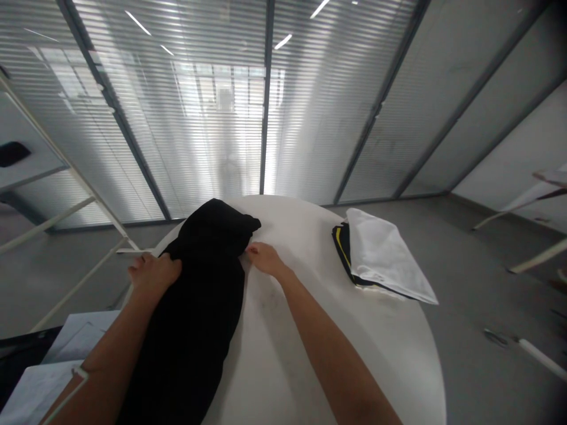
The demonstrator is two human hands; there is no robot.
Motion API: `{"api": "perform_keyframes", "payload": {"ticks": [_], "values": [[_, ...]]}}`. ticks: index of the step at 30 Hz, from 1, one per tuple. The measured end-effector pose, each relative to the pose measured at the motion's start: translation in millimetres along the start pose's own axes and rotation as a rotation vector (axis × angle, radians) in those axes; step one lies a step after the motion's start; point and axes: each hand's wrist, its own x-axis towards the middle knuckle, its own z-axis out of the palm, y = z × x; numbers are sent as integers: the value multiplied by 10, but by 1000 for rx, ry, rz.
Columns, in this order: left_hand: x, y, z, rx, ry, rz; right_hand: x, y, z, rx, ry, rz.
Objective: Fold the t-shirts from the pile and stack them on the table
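While a black garment (190, 319) is laid lengthwise over the left part of a round white bench (301, 224), running past its near edge, the garment's left side is pressed by the left hand (155, 274), its grip spread on the fabric. The right hand (266, 260) is placed at the opposite side, its grip drawn together; whether cloth is pinched cannot be told. A white cloth (385, 254) is seen lying on a dark yellow-trimmed garment (341, 248) near the bench's far right edge.
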Motion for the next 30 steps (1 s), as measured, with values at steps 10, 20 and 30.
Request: {"api": "perform_keyframes", "payload": {"ticks": [10, 20, 30], "values": [[390, 1532, -134, -267, -146, 606, -46, 73, -100, 107, -112, -176], [492, 1829, 106, -515, 103, 606, -249, 139, -476, 61, -160, -220], [-415, 1367, 105, -379, 128, 647, -787, 288, -957, -150, -58, -40]]}}
